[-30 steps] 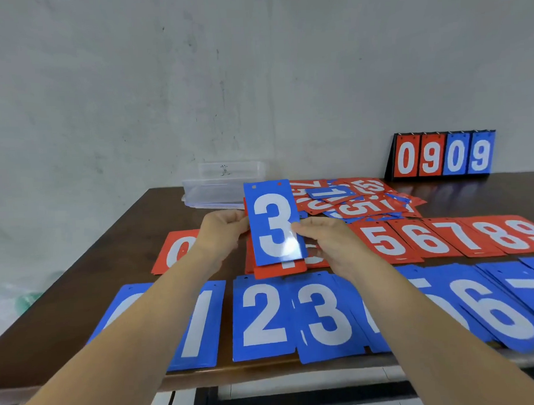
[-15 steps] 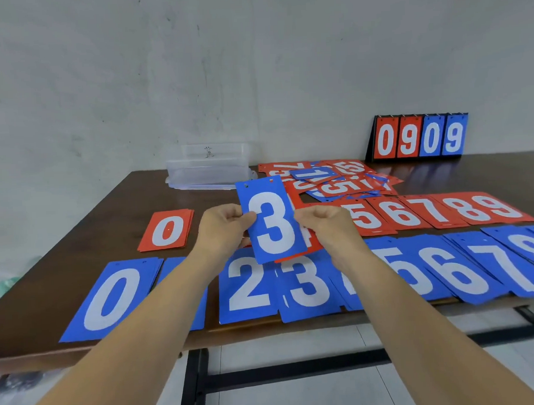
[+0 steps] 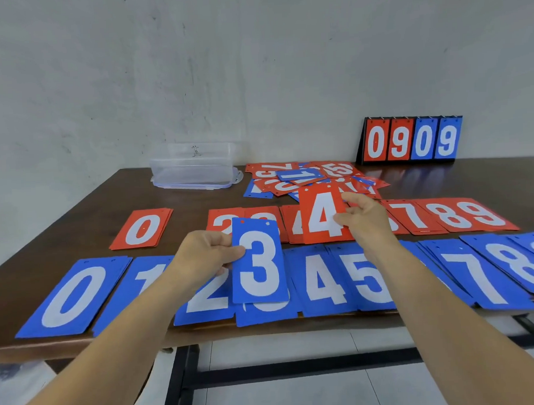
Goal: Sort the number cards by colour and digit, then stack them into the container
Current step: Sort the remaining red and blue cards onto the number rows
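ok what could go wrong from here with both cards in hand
The blue 3 pile overhangs the table's near edge; dropping the blue 3 card from the left hand could push cards off. The red piles overlap closely, so the red 4 card in the right hand might land skewed onto a neighbouring pile.

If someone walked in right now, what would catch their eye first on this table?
The two cards held up mid-table: the left hand pinches a blue 3 card over the near blue row, the right hand a red 4 card over the red row behind. Next, the flip scoreboard reading 0909 at the far right.
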Available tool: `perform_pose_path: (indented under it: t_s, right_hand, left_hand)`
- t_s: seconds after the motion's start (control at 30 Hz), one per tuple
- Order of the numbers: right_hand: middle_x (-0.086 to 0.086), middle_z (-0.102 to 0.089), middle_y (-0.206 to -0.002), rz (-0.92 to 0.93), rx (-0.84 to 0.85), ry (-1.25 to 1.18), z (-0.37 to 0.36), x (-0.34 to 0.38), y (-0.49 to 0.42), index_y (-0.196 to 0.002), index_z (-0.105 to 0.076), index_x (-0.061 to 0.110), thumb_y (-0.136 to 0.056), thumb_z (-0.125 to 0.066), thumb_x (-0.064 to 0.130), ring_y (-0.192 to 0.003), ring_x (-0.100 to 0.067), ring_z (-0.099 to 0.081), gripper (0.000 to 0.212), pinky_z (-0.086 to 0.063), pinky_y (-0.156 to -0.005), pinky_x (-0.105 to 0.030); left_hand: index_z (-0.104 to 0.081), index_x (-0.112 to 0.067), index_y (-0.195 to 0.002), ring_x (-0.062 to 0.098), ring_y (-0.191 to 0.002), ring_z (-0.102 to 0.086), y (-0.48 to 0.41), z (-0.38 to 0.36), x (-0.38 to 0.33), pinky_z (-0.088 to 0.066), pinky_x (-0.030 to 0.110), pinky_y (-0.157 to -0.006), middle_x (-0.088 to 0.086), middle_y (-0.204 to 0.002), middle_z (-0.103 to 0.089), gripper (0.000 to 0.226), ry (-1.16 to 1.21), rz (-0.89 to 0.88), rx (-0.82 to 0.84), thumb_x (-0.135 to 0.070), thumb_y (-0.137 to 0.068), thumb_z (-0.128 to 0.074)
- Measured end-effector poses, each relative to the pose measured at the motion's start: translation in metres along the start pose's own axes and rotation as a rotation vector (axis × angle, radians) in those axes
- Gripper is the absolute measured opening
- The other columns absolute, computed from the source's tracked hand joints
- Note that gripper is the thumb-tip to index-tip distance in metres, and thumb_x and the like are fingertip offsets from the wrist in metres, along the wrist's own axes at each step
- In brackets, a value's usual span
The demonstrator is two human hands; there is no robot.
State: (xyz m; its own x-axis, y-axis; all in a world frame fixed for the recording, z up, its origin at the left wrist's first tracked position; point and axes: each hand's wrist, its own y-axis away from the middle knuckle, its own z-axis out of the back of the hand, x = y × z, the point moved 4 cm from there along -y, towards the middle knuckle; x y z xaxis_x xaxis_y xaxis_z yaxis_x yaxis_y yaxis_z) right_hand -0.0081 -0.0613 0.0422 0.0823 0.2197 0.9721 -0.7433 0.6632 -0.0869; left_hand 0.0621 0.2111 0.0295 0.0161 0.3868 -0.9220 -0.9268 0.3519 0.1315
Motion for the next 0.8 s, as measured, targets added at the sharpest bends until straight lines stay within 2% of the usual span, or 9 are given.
perform_pose_path:
  t_s: [0.1,0.23,0.4,0.43,0.53,0.63,0.73,0.8]
  right_hand:
    - [-0.009,-0.055,-0.132,-0.009,0.002,-0.003,0.004,-0.002,-0.011,-0.137,-0.051,0.015,-0.087,-0.065,-0.003,-0.111,-0.023,-0.059,0.055,-0.054,-0.078,-0.029]
    - [-0.008,-0.049,-0.140,-0.027,0.009,0.037,0.001,-0.004,-0.027,-0.138,-0.050,0.013,-0.086,-0.066,-0.001,-0.123,-0.024,-0.052,0.055,-0.046,-0.079,-0.025]
    - [-0.008,-0.052,-0.138,-0.026,0.068,0.117,-0.017,-0.012,-0.041,-0.139,-0.048,0.012,-0.086,-0.068,0.001,-0.122,-0.025,-0.054,0.058,-0.046,-0.079,-0.026]
    - [-0.009,-0.053,-0.137,-0.016,0.083,0.141,-0.021,-0.013,-0.042,-0.139,-0.048,0.012,-0.085,-0.068,0.001,-0.120,-0.025,-0.055,0.058,-0.047,-0.080,-0.027]
    - [-0.010,-0.056,-0.134,0.028,0.113,0.249,-0.032,-0.016,-0.048,-0.140,-0.045,0.011,-0.085,-0.067,0.003,-0.119,-0.025,-0.056,0.060,-0.048,-0.086,-0.030]
    - [-0.012,-0.053,-0.137,0.052,0.128,0.374,-0.039,-0.019,-0.053,-0.142,-0.043,0.010,-0.087,-0.068,0.006,-0.124,-0.026,-0.053,0.061,-0.048,-0.092,-0.033]
    - [-0.012,-0.057,-0.130,0.090,0.142,0.525,-0.043,-0.022,-0.055,-0.137,-0.044,0.010,-0.088,-0.069,0.010,-0.119,-0.026,-0.055,0.056,-0.048,-0.085,-0.030]
    - [-0.009,-0.058,-0.127,0.115,0.129,0.655,-0.043,-0.023,-0.055,-0.134,-0.045,0.012,-0.087,-0.070,0.016,-0.115,-0.025,-0.057,0.053,-0.045,-0.075,-0.029]
  left_hand:
    - [-0.068,-0.011,-0.092,0.008,-0.073,-0.070,0.008,-0.005,0.005,-0.047,0.013,-0.047,0.000,-0.090,-0.075,0.011,-0.023,0.033,-0.013,-0.021,-0.087,-0.070]
    - [-0.064,-0.011,-0.102,0.008,-0.075,-0.070,0.016,-0.014,0.009,-0.051,0.016,-0.053,0.000,-0.092,-0.074,0.023,-0.105,0.069,-0.059,-0.024,-0.085,-0.073]
    - [-0.064,-0.011,-0.118,0.012,-0.086,-0.067,0.021,-0.017,0.013,-0.057,0.033,-0.080,0.002,-0.099,-0.072,0.042,-0.368,0.050,-0.177,-0.029,-0.083,-0.076]
    - [-0.065,-0.012,-0.119,0.011,-0.088,-0.065,0.023,-0.018,0.012,-0.056,0.032,-0.081,0.000,-0.102,-0.072,0.043,-0.452,0.037,-0.197,-0.032,-0.083,-0.075]
    - [-0.064,-0.017,-0.116,0.009,-0.087,-0.064,0.027,-0.025,0.010,-0.051,0.022,-0.071,-0.004,-0.096,-0.073,0.035,-0.646,0.008,-0.243,-0.036,-0.087,-0.070]
    - [-0.062,-0.020,-0.117,0.008,-0.085,-0.062,0.029,-0.029,0.010,-0.051,0.022,-0.072,-0.007,-0.095,-0.071,0.035,-0.751,0.001,-0.299,-0.040,-0.089,-0.066]
    - [-0.057,-0.023,-0.127,0.004,-0.087,-0.052,0.030,-0.030,0.009,-0.048,0.021,-0.075,-0.009,-0.113,-0.065,0.044,-0.792,-0.016,-0.335,-0.043,-0.088,-0.066]
    - [-0.056,-0.023,-0.129,0.003,-0.088,-0.050,0.029,-0.030,0.009,-0.047,0.019,-0.074,-0.010,-0.116,-0.063,0.047,-0.793,-0.036,-0.341,-0.043,-0.088,-0.066]
